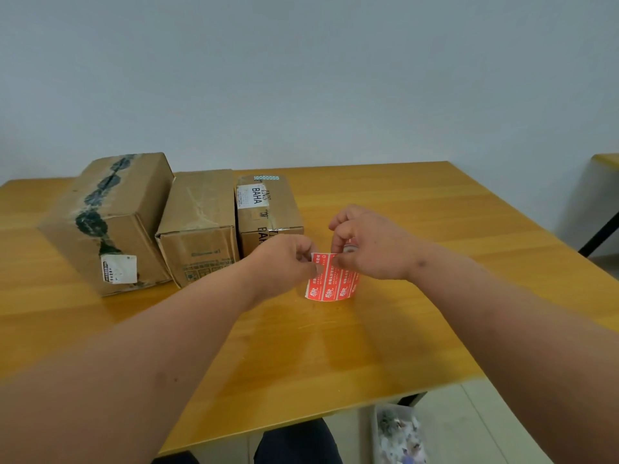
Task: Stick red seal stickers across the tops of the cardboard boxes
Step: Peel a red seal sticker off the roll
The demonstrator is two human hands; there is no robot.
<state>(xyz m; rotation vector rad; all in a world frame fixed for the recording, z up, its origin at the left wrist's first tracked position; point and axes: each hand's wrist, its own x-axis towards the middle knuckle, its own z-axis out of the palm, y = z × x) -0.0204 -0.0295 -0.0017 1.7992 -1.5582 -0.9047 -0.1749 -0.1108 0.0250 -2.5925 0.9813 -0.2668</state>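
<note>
Nearby, three cardboard boxes (201, 222), wooden table (418, 229)

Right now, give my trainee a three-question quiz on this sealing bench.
1. How many cardboard boxes stand on the table?
2. True or false: a red sticker already lies across the top of the middle box.
3. What do the two hands hold? A) a tape dispenser B) the roll of red stickers C) a knife

Key
1. Three: the left box, the middle box and the right box, side by side.
2. False; no box top shows a red sticker.
3. B. The left hand and right hand both pinch the roll's top edge, in front of the right box.
</note>
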